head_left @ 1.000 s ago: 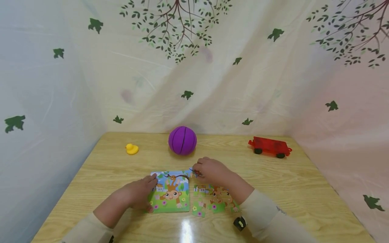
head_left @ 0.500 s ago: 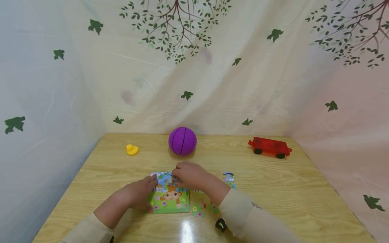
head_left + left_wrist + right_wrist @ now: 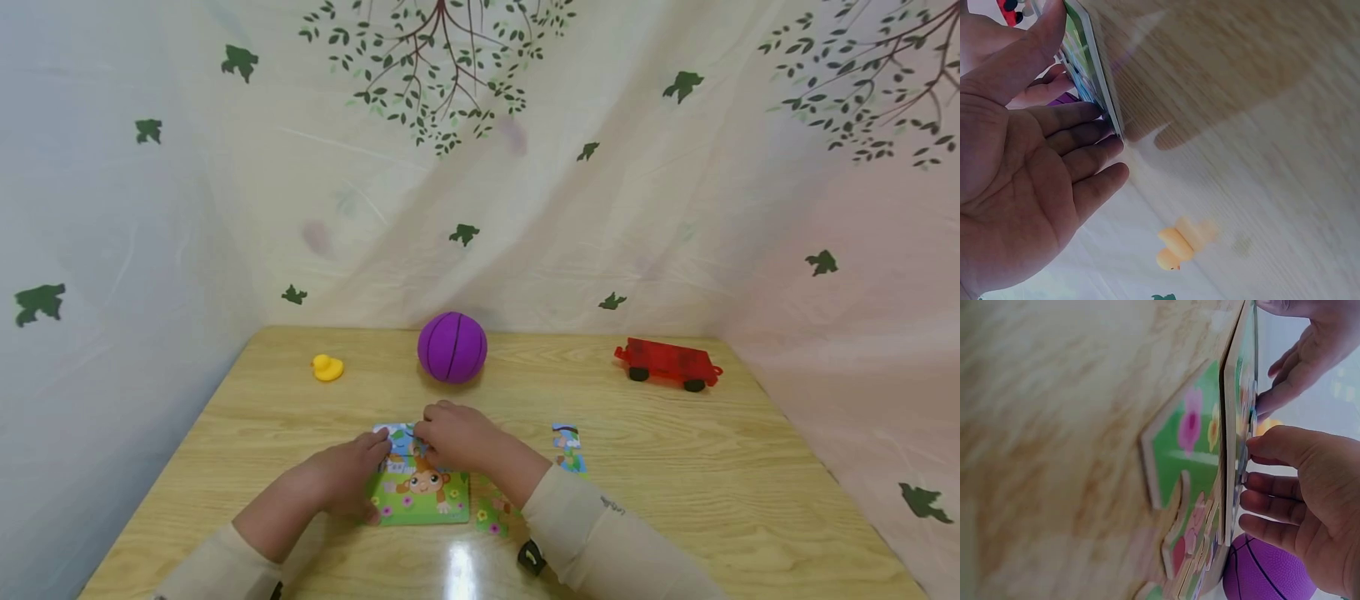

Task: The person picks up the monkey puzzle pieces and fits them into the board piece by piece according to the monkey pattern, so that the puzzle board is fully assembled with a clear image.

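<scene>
A square puzzle board [image 3: 427,508] with a monkey picture lies on the table. My left hand [image 3: 341,477] rests along its left edge; in the left wrist view the fingers are extended against the edge and the thumb lies by the near side. Over the board's upper right is my right hand [image 3: 461,437], thumb and fingertips pinching a puzzle piece that the hand mostly hides. A loose flowered puzzle piece [image 3: 1188,437] lies beside the board in the right wrist view, and more pieces are partly covered by my right forearm.
Two loose puzzle pieces [image 3: 568,448] lie right of the right wrist. Behind the board stands a purple ball [image 3: 452,348]. A yellow rubber duck [image 3: 327,368] is at the back left, a red toy wagon [image 3: 667,363] at the back right. A leaf-patterned cloth [image 3: 360,250] hangs behind the wooden table [image 3: 675,483].
My right hand has moved left from the loose pieces onto the board with the puzzle piece, uncovering two pieces at the right. The left hand has stayed at the board's edge.
</scene>
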### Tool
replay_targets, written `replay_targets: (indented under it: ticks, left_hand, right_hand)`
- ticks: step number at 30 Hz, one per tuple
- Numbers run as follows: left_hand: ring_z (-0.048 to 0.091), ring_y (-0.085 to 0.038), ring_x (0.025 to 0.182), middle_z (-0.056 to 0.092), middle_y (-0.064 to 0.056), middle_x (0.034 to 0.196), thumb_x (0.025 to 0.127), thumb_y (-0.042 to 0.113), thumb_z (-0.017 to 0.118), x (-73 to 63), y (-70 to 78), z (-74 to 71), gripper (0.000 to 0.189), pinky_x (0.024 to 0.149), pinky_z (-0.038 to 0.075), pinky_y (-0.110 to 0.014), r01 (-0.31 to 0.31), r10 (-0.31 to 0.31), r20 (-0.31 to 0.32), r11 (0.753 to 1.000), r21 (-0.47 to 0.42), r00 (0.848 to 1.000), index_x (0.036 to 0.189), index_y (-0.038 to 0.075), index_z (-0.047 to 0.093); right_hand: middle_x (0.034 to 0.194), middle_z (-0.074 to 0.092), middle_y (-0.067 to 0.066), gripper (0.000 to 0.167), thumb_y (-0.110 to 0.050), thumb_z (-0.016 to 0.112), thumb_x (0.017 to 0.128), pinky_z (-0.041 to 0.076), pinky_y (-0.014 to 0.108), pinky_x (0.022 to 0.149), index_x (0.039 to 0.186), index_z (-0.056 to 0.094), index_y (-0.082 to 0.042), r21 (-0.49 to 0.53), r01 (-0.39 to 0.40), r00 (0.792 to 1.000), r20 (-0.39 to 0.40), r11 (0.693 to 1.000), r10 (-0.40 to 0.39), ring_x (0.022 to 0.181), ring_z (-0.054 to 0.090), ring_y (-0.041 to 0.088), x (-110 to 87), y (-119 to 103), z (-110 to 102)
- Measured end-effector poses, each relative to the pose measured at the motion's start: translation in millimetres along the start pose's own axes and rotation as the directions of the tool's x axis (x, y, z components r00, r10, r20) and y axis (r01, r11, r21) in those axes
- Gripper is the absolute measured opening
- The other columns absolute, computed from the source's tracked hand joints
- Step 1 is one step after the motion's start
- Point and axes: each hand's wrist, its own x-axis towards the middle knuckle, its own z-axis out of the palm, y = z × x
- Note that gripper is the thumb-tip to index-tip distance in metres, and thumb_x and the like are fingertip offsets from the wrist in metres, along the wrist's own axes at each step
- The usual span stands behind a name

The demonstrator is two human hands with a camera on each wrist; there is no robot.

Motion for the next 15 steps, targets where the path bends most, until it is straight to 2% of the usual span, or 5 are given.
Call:
replay_targets:
  ticks: [15]
  left_hand:
    - [0.036, -0.044, 0.139, 0.03, -0.023, 0.157, 0.068, 0.039, 0.087, 2.7, -0.5, 0.1, 0.103, 0.112, 0.037, -0.058, -0.002, 0.001, 0.012, 1.0, 0.025, 1.0, 0.149, 0.002, 0.037]
  right_hand:
    - [0.101, 0.058, -0.005, 0.024, -0.034, 0.065, 0.092, 0.051, 0.024, 0.077, 0.113, 0.066, -0.023, -0.024, 0.006, 1.0, -0.015, 1.0, -0.006, 0.088, 0.052, 0.011, 0.7, -0.4, 1.3]
